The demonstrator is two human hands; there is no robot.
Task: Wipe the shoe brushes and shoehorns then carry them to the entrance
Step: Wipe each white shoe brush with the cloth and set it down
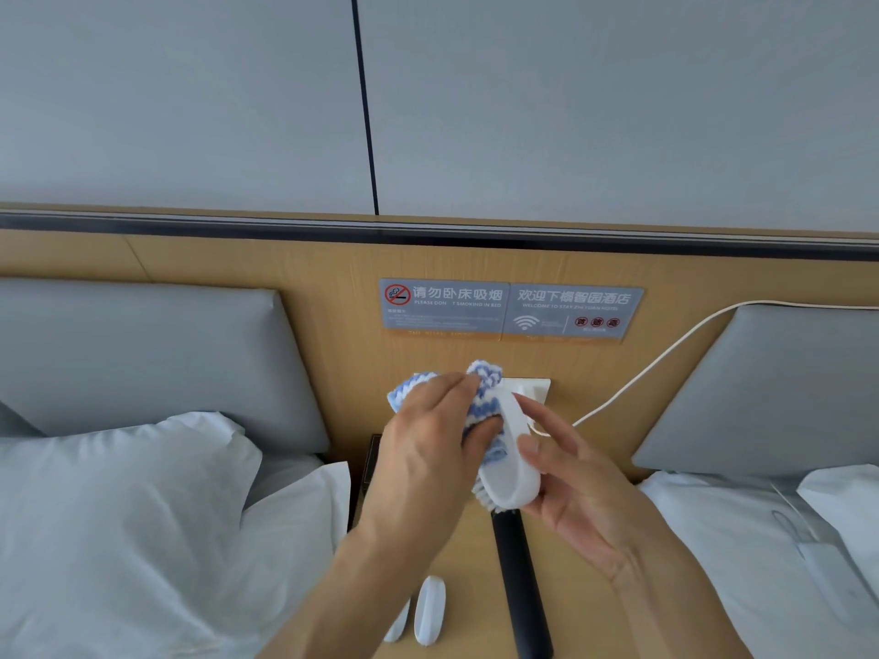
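A white shoe brush [516, 463] is held in the air above a wooden nightstand [468, 573], its bristles facing left and down. My right hand [580, 492] grips its white back from the right. My left hand [428, 449] holds a blue-and-white cloth [480, 401] pressed against the brush's left side. Two white shoehorns [429, 610] lie side by side on the nightstand near its front, the left one partly hidden by my left forearm.
A long black bar-shaped object [521, 582] lies on the nightstand. White-sheeted beds flank it, with a pillow [119, 492] on the left. A clear-wrapped item [818, 558] lies on the right bed. A white cable [666, 363] runs to a wall socket [535, 387] below grey signs [511, 309].
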